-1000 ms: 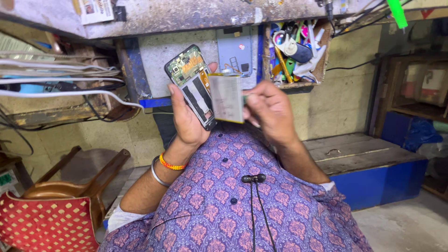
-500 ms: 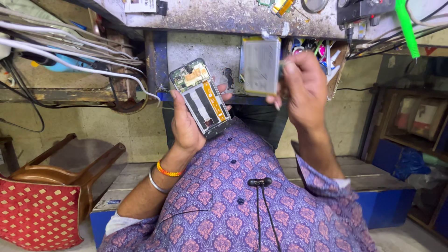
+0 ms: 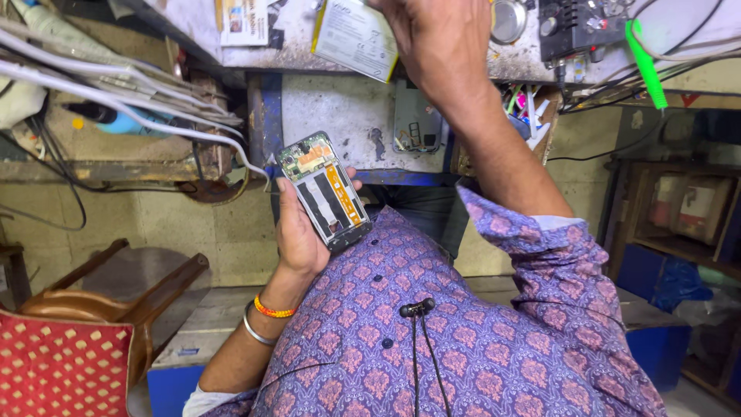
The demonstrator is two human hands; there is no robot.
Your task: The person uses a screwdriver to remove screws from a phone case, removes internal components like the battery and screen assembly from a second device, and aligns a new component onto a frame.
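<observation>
Phone [image 3: 325, 190] in left hand [image 3: 297, 232], long axis tilted, top end up-left.

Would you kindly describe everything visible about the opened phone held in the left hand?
The opened phone is a slim dark slab with its back cover off. A green circuit board sits at its top end, with orange and black strips running down the empty bay below. It tilts diagonally above the purple patterned shirt. The left hand cradles it from beneath, thumb along its left edge.

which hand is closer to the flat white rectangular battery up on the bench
Right. The right hand is at the flat white rectangular battery on the grey workbench, its fingers at the battery's edge. The left hand is well below, holding the opened phone.
</observation>
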